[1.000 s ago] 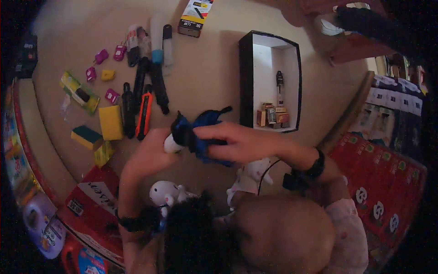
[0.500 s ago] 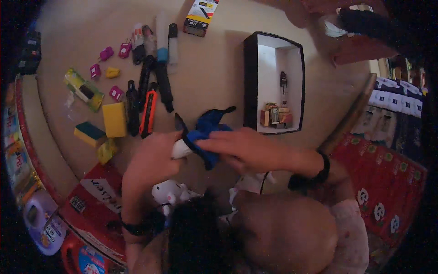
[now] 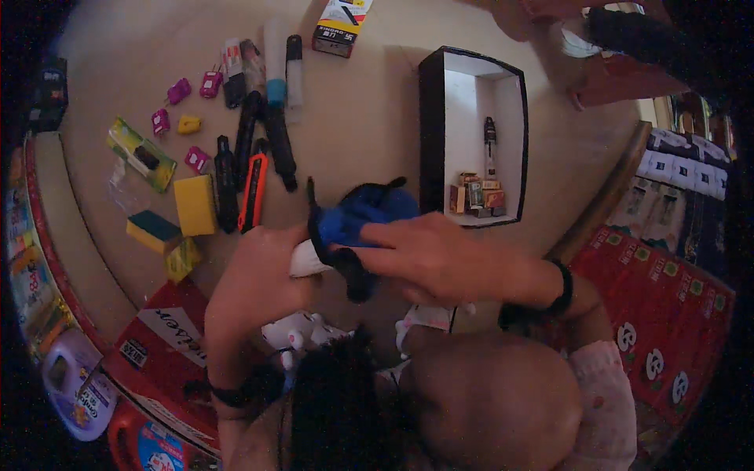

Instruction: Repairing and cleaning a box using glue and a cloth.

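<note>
Visibly, lettering marks a carton (image 3: 342, 30) toward the tan surface's (image 3: 365, 125) far edge and a red box (image 3: 161, 339) by its near-left corner, while above it left-hand (image 3: 255, 271) fingers grip a white piece (image 3: 308, 261), right-hand (image 3: 448, 255) fingers pinching blue-and-black fabric (image 3: 338, 226) alongside.

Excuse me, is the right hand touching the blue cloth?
Touching: the head view shows the right hand laying its fingers directly on the blue cloth.

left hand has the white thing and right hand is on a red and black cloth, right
Not red: the cloth is blue and black, as the head view shows. The left hand does have the white thing, and the right hand is on the cloth.
</note>
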Demonstrator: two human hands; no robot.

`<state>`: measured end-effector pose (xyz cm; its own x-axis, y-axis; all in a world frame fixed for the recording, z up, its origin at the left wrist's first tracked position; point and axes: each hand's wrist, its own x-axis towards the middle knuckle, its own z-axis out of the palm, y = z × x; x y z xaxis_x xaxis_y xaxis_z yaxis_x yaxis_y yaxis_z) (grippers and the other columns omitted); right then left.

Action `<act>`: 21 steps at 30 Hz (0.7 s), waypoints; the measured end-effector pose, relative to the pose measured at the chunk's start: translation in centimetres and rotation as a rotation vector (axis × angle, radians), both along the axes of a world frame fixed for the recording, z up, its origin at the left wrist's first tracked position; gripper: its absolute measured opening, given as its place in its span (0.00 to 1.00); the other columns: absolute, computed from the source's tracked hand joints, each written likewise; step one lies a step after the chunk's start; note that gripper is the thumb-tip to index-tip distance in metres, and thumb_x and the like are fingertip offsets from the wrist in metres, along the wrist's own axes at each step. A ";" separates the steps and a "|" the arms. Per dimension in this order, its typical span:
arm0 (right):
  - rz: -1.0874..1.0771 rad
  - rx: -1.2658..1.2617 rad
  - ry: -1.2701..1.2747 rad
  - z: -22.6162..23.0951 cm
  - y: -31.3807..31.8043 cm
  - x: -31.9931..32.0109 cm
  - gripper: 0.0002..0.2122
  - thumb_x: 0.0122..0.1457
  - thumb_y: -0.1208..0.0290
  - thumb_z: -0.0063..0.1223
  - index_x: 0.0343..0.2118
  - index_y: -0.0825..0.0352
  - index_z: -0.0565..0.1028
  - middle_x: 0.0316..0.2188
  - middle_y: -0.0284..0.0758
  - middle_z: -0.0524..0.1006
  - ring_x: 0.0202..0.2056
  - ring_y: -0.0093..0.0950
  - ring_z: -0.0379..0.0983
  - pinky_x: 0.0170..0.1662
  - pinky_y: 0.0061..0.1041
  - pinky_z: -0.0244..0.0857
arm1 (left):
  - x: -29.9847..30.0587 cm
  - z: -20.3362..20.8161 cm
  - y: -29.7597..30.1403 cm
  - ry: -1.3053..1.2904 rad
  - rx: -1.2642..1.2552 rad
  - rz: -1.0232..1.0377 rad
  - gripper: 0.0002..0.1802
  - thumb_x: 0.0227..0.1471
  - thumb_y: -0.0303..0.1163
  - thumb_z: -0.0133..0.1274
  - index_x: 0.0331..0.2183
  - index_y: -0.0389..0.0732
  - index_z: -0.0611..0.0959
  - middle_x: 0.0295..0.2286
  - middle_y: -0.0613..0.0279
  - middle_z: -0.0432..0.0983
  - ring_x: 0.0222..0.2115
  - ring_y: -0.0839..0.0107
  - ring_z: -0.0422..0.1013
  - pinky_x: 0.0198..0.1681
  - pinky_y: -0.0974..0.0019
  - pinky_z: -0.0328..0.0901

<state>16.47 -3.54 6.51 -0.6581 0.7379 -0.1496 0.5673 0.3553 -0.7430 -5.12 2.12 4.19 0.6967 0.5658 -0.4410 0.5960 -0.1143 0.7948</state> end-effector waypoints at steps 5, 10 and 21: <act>-0.020 -0.072 0.151 -1.0 -0.2 0.2 0.21 0.40 0.72 0.51 0.41 0.65 0.65 0.32 0.39 0.67 0.29 0.41 0.69 0.28 0.37 0.65 | 0.4 0.2 -0.1 0.062 0.062 -0.083 0.16 0.28 0.31 0.53 0.27 0.39 0.77 0.21 0.48 0.72 0.26 0.51 0.70 0.29 0.57 0.64; -0.096 -0.045 0.124 -1.7 -0.3 -0.3 0.13 0.42 0.79 0.45 0.34 0.67 0.67 0.26 0.40 0.67 0.28 0.39 0.68 0.29 0.33 0.63 | 0.3 -0.1 0.2 0.027 0.080 0.012 0.16 0.28 0.31 0.53 0.29 0.41 0.77 0.21 0.49 0.72 0.25 0.51 0.70 0.29 0.56 0.64; -0.629 -1.360 0.848 -4.2 0.0 -1.0 0.17 0.50 0.73 0.44 0.45 0.65 0.66 0.36 0.30 0.71 0.33 0.21 0.68 0.38 0.20 0.62 | 1.1 -2.3 -0.1 0.216 0.806 0.133 0.17 0.25 0.27 0.54 0.26 0.40 0.71 0.17 0.56 0.68 0.20 0.55 0.68 0.24 0.57 0.61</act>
<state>15.51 -3.58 2.32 -0.5595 0.5415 -0.6275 -0.3176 -0.8394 -0.4411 -4.02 2.02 1.87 0.5485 0.8360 0.0168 0.7744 -0.5155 0.3668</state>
